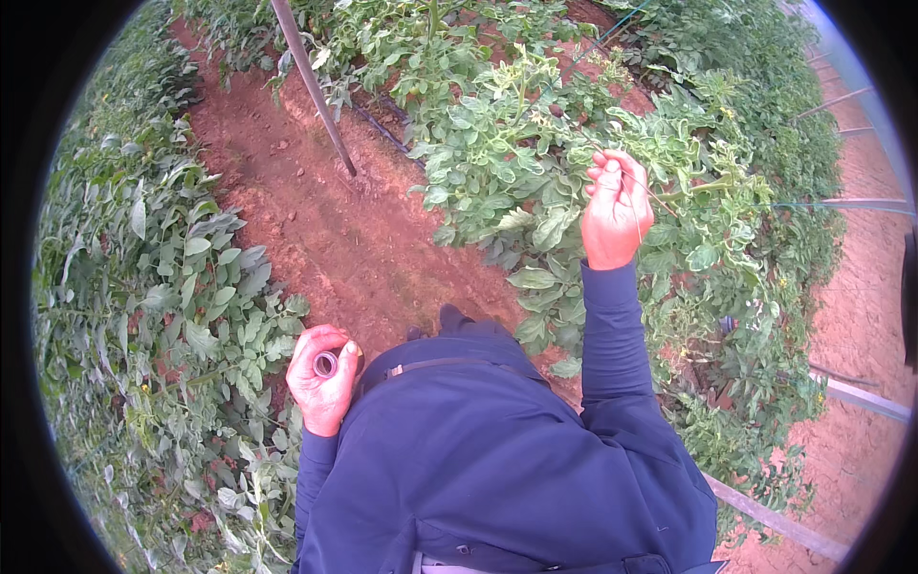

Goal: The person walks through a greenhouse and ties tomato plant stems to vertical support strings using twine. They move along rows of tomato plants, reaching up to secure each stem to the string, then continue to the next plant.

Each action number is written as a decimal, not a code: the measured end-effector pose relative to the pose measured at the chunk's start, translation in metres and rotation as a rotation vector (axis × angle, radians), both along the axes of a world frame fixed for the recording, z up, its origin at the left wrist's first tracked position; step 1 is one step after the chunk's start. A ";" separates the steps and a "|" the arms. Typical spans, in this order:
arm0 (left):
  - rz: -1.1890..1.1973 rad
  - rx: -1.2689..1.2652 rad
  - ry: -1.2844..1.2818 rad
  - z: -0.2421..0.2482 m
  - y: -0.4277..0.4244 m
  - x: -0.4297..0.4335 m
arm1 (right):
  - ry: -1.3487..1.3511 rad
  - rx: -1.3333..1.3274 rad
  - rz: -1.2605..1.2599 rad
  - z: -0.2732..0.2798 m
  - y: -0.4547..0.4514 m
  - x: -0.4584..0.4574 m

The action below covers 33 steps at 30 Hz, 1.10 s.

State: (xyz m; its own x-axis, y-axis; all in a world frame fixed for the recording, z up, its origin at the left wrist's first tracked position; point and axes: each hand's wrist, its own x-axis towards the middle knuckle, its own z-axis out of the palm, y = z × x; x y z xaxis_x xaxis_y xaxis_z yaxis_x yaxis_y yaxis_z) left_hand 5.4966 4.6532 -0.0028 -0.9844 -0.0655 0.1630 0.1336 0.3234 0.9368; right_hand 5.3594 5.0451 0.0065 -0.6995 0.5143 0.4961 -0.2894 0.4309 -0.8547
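My right hand [609,222] is raised over the tomato plants on the right. Its fingers are closed on a thin stick [588,141] with a dark, rounded tip [556,110]. That tip is close to small pale yellow flowers [541,119]; I cannot tell whether it touches them. A thin strand, perhaps the stick's other end, runs down across the palm. Low beside my waist, my left hand [323,394] is curled around a small open bottle [325,364]. The round mouth of the bottle faces up, and the fingers hide most of its body.
Tomato plants [193,316] line the left side of a reddish soil path [358,244]. A slanted pole [312,86] stands in the soil ahead. Dark drip hose [387,133] lies along the row. Green twine [602,37] crosses above the right plants, and pale bars [778,516] cross lower right.
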 end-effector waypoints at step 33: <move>0.135 0.042 0.011 -0.024 -0.058 -0.089 | 0.126 -0.082 0.342 0.043 -0.119 -0.060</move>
State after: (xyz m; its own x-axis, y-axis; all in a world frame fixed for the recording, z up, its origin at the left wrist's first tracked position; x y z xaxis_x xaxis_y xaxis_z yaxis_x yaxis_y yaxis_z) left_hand 5.4072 4.5952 -0.0271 -0.9644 -0.2041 0.1682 0.1021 0.2995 0.9486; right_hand 5.2994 4.9266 0.0497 -0.7739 0.3029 0.5561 -0.5097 0.2231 -0.8309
